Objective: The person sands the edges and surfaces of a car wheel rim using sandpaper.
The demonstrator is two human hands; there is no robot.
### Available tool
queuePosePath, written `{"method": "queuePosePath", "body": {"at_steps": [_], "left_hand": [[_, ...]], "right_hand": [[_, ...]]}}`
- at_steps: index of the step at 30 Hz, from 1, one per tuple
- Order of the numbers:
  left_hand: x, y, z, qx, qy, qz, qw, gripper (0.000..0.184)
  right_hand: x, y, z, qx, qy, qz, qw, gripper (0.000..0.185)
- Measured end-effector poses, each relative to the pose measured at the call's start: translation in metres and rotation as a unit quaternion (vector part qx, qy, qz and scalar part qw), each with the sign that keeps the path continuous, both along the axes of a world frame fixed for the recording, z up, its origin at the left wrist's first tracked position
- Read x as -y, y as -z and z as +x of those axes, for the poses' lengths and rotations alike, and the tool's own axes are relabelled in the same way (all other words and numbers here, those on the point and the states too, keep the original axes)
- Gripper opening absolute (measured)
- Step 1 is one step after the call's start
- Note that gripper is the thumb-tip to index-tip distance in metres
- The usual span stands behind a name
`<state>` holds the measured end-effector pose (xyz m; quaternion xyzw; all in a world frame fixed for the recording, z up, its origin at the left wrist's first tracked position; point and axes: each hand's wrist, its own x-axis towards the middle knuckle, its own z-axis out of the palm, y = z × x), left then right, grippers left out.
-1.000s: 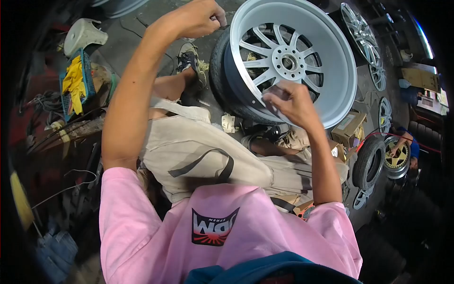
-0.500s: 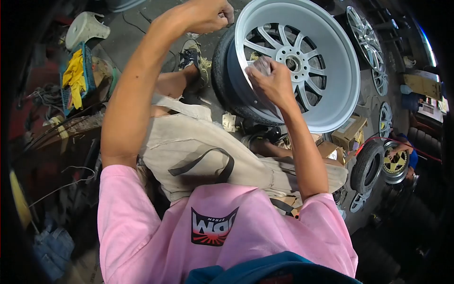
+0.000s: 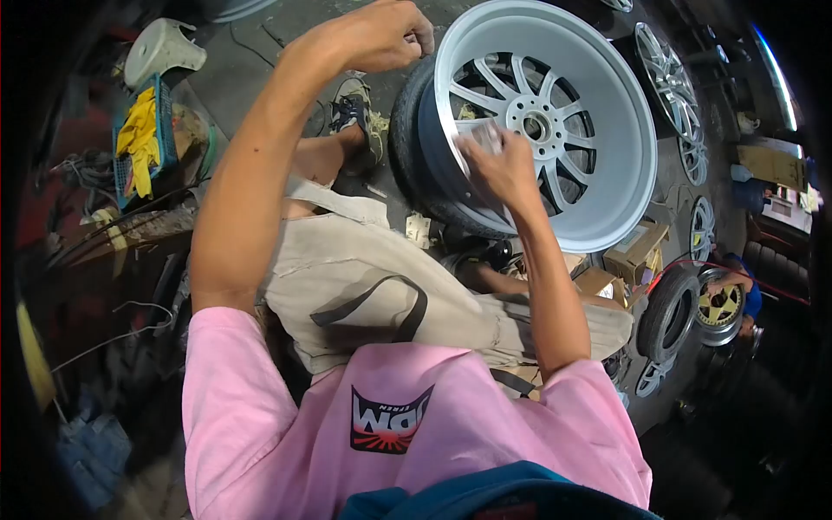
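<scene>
A large grey wheel rim (image 3: 620, 173) with many spokes leans tilted in front of me, a black tyre (image 3: 407, 139) beneath it. My right hand (image 3: 505, 167) is at the rim's near left edge, fingers closed around a crumpled greyish piece (image 3: 488, 137). Motion blurs that piece, and its kind does not show clearly. My left hand (image 3: 400, 35) is curled into a fist beside the rim's upper left edge. Whatever may be inside that fist is hidden; I cannot tell if it touches the rim.
At left are a white plastic stool (image 3: 163, 54) and a blue basket (image 3: 165, 130) with yellow gloves (image 3: 139, 143). Cardboard boxes (image 3: 635, 247), a loose tyre (image 3: 667, 314) and other rims (image 3: 663, 65) stand at right. Another person's hand (image 3: 724, 282) is at a gold-centred wheel (image 3: 721, 308).
My right hand has shifted slightly down along the rim's edge with the greyish piece and is now more blurred. My left hand keeps nearly the same place. The whole view has shifted slightly.
</scene>
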<state>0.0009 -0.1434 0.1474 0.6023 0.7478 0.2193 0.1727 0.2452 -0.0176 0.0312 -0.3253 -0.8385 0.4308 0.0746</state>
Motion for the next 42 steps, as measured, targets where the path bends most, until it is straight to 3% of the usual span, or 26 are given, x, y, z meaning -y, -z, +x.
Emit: {"method": "queuePosePath", "body": {"at_steps": [3, 7, 9, 11, 13, 15, 17, 19, 23, 24, 27, 28, 29, 31, 34, 37, 39, 42], "left_hand": [[-0.006, 0.004, -0.009, 0.006, -0.068, -0.061, 0.996, 0.034], [-0.008, 0.011, -0.006, -0.025, -0.043, -0.028, 0.998, 0.034], [-0.005, 0.010, -0.004, -0.004, -0.004, -0.024, 1.000, 0.034], [-0.002, 0.013, -0.011, -0.001, -0.015, -0.009, 1.000, 0.034], [-0.004, 0.019, -0.010, -0.053, -0.032, 0.030, 0.998, 0.034], [-0.010, 0.014, -0.005, -0.033, -0.023, -0.004, 0.999, 0.035], [-0.010, 0.004, 0.001, -0.016, -0.024, -0.033, 0.999, 0.035], [-0.002, -0.008, 0.008, 0.011, -0.003, 0.005, 1.000, 0.035], [-0.015, 0.014, -0.006, -0.058, -0.013, 0.001, 0.998, 0.031], [-0.016, 0.016, -0.003, -0.059, -0.004, -0.003, 0.998, 0.031], [-0.016, 0.022, 0.001, -0.015, -0.006, -0.024, 1.000, 0.027], [-0.016, 0.025, -0.002, -0.026, 0.000, -0.019, 0.999, 0.027], [-0.015, 0.029, -0.006, -0.035, 0.004, -0.014, 0.999, 0.028], [-0.014, 0.024, -0.005, -0.023, 0.022, 0.021, 0.999, 0.027], [-0.017, 0.013, 0.001, -0.042, -0.014, -0.029, 0.999, 0.027], [-0.020, 0.021, 0.000, -0.018, 0.019, 0.000, 1.000, 0.027], [-0.019, 0.023, -0.003, 0.003, 0.017, -0.005, 1.000, 0.028], [-0.022, 0.021, -0.003, -0.010, -0.006, -0.015, 1.000, 0.028]], "right_hand": [[0.002, 0.008, 0.010, -0.040, 0.022, -0.033, 0.998, 0.038], [0.006, 0.005, -0.038, -0.053, 0.100, -0.087, 0.990, 0.037], [0.010, 0.001, -0.029, -0.043, 0.093, -0.074, 0.992, 0.038], [0.003, 0.018, -0.012, -0.107, 0.065, -0.117, 0.985, 0.037], [-0.008, 0.031, -0.016, -0.071, 0.059, -0.065, 0.994, 0.036], [-0.012, 0.032, -0.035, -0.088, 0.079, -0.188, 0.975, 0.033], [-0.014, 0.025, -0.034, -0.096, 0.075, -0.199, 0.972, 0.032], [-0.014, 0.012, -0.015, -0.029, 0.011, -0.169, 0.985, 0.031], [-0.017, 0.014, -0.020, -0.011, 0.024, -0.214, 0.977, 0.033], [-0.013, 0.015, -0.030, -0.080, 0.043, -0.227, 0.970, 0.034], [-0.018, 0.028, -0.038, -0.064, 0.075, -0.259, 0.961, 0.036], [-0.020, 0.023, -0.027, -0.056, 0.022, -0.273, 0.960, 0.038], [-0.023, 0.018, -0.014, -0.009, 0.007, -0.216, 0.976, 0.041], [-0.020, 0.013, -0.007, -0.012, 0.021, -0.254, 0.967, 0.041], [-0.022, 0.024, -0.033, -0.056, 0.055, -0.324, 0.943, 0.040], [-0.020, 0.028, -0.040, -0.098, 0.068, -0.314, 0.942, 0.039], [-0.025, 0.026, -0.017, -0.066, -0.025, -0.148, 0.986, 0.036], [-0.014, 0.024, -0.015, -0.065, 0.005, -0.074, 0.995, 0.039]]}}
